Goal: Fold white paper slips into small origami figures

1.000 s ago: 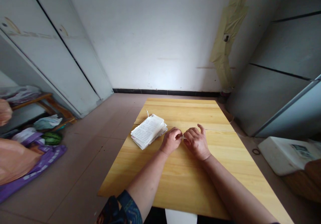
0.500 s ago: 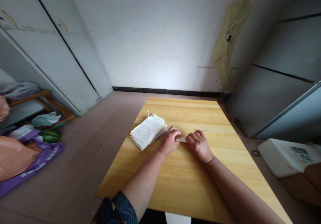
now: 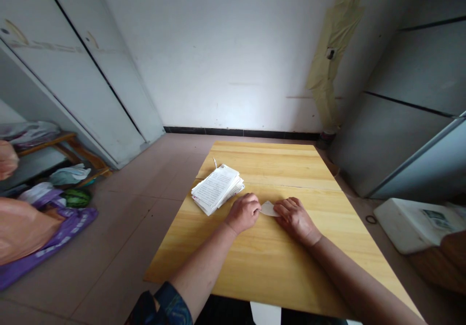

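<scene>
From the head view, my left hand and right hand lie low near the middle of the desk, close together. Between them sits a small pale paper piece, pointed at its left end, and it may be folded, though I can't tell from here. My left fingers are together, their tips at that point. My right fingers are also together, resting on the paper's right end. I can't tell whether either hand is pinching it or only touching it. Just left of my left hand, toward the desk's far left side, is a thick stack of printed sheets. So one piece lies out by my hands, while most of the paper remains stacked. Off the desk, at the far left, a watermelon lies on a purple bag.
</scene>
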Available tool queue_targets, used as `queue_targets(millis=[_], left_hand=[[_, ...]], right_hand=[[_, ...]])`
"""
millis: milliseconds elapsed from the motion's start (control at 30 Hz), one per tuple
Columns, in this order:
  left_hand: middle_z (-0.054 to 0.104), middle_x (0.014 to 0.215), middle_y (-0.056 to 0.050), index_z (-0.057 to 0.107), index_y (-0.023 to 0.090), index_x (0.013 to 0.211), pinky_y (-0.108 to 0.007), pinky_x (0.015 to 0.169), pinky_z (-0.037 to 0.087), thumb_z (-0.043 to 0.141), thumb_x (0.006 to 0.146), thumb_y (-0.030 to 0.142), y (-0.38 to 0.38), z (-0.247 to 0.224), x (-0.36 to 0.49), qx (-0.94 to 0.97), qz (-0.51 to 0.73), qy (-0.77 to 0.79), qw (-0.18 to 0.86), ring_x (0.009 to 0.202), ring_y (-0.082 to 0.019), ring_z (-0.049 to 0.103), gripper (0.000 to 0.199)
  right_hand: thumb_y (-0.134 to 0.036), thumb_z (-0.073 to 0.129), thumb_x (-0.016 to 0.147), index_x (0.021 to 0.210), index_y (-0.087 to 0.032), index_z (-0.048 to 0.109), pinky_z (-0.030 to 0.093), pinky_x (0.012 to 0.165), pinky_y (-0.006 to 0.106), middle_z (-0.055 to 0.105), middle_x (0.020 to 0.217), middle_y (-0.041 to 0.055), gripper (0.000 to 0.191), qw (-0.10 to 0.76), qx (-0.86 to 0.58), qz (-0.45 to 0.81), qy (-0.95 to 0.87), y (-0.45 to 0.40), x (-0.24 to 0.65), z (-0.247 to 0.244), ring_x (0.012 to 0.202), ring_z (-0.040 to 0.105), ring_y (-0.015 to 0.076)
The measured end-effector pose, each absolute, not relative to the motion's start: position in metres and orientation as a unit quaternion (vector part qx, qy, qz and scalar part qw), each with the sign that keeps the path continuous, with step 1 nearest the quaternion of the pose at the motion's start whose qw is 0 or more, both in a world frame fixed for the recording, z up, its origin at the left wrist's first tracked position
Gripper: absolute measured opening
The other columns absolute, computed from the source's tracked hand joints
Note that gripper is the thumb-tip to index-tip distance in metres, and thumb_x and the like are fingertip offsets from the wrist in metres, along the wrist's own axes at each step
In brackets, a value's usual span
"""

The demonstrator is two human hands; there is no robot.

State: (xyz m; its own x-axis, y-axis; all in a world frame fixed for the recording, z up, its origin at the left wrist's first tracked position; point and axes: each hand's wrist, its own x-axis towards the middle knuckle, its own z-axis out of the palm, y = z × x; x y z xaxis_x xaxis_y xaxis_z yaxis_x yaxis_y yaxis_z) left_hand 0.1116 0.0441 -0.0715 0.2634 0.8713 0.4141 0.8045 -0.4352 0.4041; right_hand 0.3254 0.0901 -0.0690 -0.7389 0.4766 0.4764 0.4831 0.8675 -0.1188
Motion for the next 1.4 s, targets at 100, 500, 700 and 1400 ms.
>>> queue_targets(millis=[100,500,700,1400], left_hand=[[0.061,0.078,-0.003,0.067,0.02,0.071,-0.027,0.072,0.046,0.053,0.075,0.006,0.039,-0.071,0.111,0.787,0.297,0.538,0.052,0.079,-0.016,0.056,0.02],[0.065,0.075,-0.001,0.069,0.02,0.067,-0.024,0.068,0.045,0.06,0.072,0.01,0.039,-0.07,0.111,0.732,0.314,0.592,0.127,0.072,-0.013,0.058,0.015],[0.063,0.07,0.0,0.067,0.018,0.063,-0.023,0.063,0.041,0.06,0.072,0.012,0.041,-0.063,0.11,0.708,0.291,0.625,0.156,0.066,-0.012,0.055,0.013],[0.062,0.073,-0.002,0.066,0.018,0.065,-0.024,0.063,0.04,0.055,0.077,0.016,0.037,-0.056,0.114,0.721,0.269,0.621,0.149,0.068,-0.013,0.056,0.017]], right_hand=[[-0.017,0.052,0.088,0.091,-0.02,0.065,0.041,0.082,0.036,0.068,0.101,0.0093,0.014,0.258,-0.263,0.006,-0.93,0.086,0.329,-0.07,0.092,0.059,0.0217],[-0.019,0.053,0.087,0.084,-0.021,0.068,0.045,0.086,0.042,0.066,0.11,0.0098,0.016,0.285,-0.307,0.085,-0.904,0.088,0.33,-0.078,0.1,0.06,0.0245],[-0.019,0.058,0.08,0.076,-0.021,0.066,0.048,0.085,0.043,0.066,0.111,0.0106,0.01,0.306,-0.351,0.147,-0.872,0.095,0.331,-0.082,0.1,0.061,0.0263],[-0.024,0.057,0.083,0.074,-0.02,0.068,0.044,0.09,0.047,0.063,0.118,0.0126,0.014,0.283,-0.405,0.148,-0.857,0.089,0.326,-0.08,0.108,0.056,0.0288]])
